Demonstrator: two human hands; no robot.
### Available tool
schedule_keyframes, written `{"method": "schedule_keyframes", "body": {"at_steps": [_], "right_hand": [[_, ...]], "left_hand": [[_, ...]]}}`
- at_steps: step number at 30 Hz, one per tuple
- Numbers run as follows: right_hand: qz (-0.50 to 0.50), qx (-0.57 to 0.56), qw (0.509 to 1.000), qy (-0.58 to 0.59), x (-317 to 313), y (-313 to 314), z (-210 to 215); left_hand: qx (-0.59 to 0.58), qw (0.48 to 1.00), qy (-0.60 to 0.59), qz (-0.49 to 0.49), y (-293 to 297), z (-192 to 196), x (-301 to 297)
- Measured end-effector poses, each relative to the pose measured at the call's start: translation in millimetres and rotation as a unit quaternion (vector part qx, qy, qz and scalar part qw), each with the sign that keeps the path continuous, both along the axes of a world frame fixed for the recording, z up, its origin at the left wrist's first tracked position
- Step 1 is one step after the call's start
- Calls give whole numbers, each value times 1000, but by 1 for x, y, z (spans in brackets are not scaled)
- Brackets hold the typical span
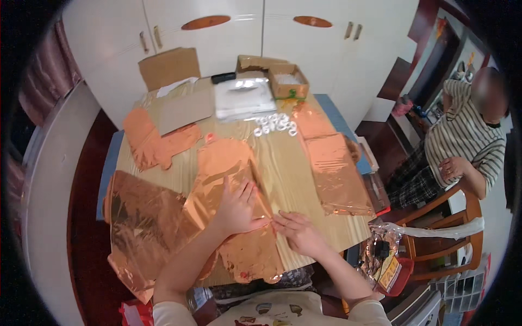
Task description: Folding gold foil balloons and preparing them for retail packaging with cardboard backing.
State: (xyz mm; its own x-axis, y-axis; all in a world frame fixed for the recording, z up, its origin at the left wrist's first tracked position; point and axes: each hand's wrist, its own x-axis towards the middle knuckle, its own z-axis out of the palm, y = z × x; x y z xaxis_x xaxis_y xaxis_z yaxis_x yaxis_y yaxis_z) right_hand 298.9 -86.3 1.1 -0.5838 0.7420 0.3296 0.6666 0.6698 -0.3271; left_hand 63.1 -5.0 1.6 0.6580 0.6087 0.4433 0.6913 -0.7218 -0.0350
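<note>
Left hand (238, 208) flat, palm down, right hand (300, 232) just beside

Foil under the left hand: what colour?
Shiny copper-orange; the foil shows best in the head view.

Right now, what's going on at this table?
A person's left hand lies on the middle copper-coloured foil piece, while the right hand has its fingertips at that piece's right edge; whether they pinch it is unclear. More foil lies on either side of the table, and white rings sit farther back. Another person stands at the right.
</note>
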Motion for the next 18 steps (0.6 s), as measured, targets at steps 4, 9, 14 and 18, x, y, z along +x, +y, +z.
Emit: {"method": "schedule_keyframes", "body": {"at_steps": [4,9,14,18], "right_hand": [[-3,26,1000,2,-4,1,-4],[9,15,1000,0,-2,-1,-2],[-10,-15,999,41,-4,0,3],[-8,-16,999,36,-2,1,2]], "left_hand": [[-5,1000,-16,-4,2,-1,-1],[-14,1000,-1,-1,2,3,-2],[-24,1000,-2,7,2,6,-2],[-30,999,17,-1,2,9,-3]]}}
